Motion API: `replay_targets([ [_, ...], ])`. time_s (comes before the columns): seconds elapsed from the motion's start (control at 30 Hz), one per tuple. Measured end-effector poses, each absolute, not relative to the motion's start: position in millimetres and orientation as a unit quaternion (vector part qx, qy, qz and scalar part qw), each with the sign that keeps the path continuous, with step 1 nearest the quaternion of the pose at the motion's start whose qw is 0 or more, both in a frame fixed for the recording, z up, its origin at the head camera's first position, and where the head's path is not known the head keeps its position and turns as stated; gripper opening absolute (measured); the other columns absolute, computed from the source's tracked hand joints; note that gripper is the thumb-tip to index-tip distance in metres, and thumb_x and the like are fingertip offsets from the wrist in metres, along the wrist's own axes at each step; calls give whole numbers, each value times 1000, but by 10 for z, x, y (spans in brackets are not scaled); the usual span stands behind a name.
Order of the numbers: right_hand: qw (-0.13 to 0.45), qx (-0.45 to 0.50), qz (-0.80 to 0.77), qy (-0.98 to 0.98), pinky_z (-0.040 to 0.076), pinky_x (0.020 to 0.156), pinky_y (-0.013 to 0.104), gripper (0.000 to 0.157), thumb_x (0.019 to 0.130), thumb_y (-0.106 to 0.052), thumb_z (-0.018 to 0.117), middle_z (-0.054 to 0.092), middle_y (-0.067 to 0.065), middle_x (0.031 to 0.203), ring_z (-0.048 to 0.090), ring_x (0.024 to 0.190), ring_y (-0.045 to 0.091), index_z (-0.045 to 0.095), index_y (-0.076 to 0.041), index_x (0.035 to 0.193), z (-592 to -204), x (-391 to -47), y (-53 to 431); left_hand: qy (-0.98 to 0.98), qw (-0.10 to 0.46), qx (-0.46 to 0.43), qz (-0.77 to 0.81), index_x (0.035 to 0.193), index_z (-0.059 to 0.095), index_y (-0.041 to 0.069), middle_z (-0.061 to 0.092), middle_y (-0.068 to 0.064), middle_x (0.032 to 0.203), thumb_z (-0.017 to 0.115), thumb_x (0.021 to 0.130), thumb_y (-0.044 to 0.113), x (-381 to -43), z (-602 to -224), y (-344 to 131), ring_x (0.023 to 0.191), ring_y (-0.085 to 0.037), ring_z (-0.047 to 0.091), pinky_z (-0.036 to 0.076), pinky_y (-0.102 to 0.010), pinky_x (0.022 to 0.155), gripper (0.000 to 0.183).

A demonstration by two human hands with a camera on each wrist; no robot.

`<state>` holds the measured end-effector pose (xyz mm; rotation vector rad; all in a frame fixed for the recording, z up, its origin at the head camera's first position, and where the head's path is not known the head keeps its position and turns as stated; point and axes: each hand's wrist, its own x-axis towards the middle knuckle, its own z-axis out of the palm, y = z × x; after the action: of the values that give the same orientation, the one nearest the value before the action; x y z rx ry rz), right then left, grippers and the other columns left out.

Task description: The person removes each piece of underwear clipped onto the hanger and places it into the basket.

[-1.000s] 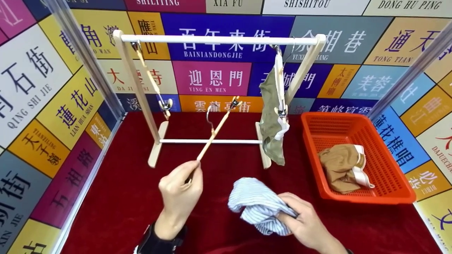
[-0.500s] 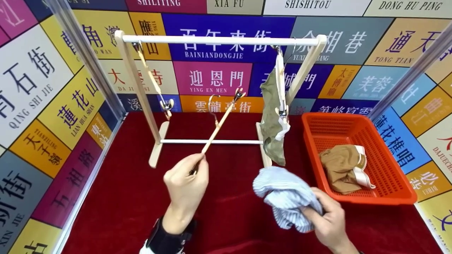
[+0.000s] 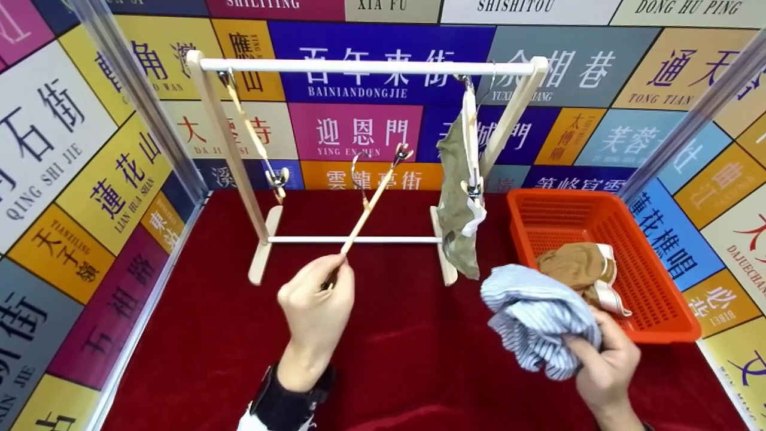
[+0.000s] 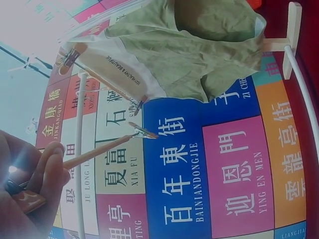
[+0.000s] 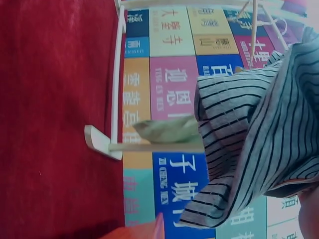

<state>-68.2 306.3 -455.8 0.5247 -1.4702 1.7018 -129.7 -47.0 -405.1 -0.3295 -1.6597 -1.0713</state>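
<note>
My left hand (image 3: 317,302) grips one end of a wooden clip hanger (image 3: 370,200), which slants up and away with its metal hook raised. A clip at the hanger's far end holds nothing; the near clip is hidden in the hand. In my right hand (image 3: 610,359) is a bunched piece of blue-and-white striped fabric (image 3: 538,317), pinched between thumb and fingers in front of the red basket. The right wrist view shows the striped fabric (image 5: 254,124) up close, its folds hanging loose. Green underpants (image 4: 199,45) hang from clips in the left wrist view.
A wooden drying rack (image 3: 359,67) stands at the back, with a bare clip hanger (image 3: 251,129) on its left and the green underpants (image 3: 458,197) on its right. Brown underwear (image 3: 571,269) lies in the red plastic basket (image 3: 664,317) at right. Dark red cloth (image 3: 407,353) covers the table.
My right hand has carried the striped fabric rightward to the basket's near-left corner. My left hand has shifted slightly right and up, with the hanger still gripped.
</note>
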Motion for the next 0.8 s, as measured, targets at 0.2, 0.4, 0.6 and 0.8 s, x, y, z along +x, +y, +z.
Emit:
replay_targets([
  [0.2,450,157,669,-571,56,74,18,29,68,27,47,76,12,85,71,74,13,65,26,89,-4505,-803,3219,-701,536,-134,-450,80,81,-1,77,-10,78,71,75,-15,-1305,-4070,-466,70,-26,76,62,-27,70,18],
  [0.4,473,78,644,-596,52,68,18,25,72,23,52,75,7,82,67,70,11,68,23,92,-4509,-1000,3419,-705,535,-131,-447,81,81,-1,77,-10,78,71,75,-15,-1307,-4086,-467,71,-26,76,62,-29,69,18],
  [0.6,466,-20,534,-706,47,75,17,23,85,11,69,71,-12,91,62,81,5,67,21,106,-4578,-1193,3612,-701,539,-129,-448,81,81,-2,76,-11,78,71,75,-16,-1312,-4081,-469,70,-27,76,62,-29,69,18],
  [0.8,423,-77,481,-764,47,80,17,27,93,2,74,66,-19,99,62,90,4,68,15,116,-4672,-1391,3776,-700,540,-128,-449,82,80,-3,77,-12,79,72,76,-17,-1302,-4067,-484,71,-27,76,62,-30,69,18],
])
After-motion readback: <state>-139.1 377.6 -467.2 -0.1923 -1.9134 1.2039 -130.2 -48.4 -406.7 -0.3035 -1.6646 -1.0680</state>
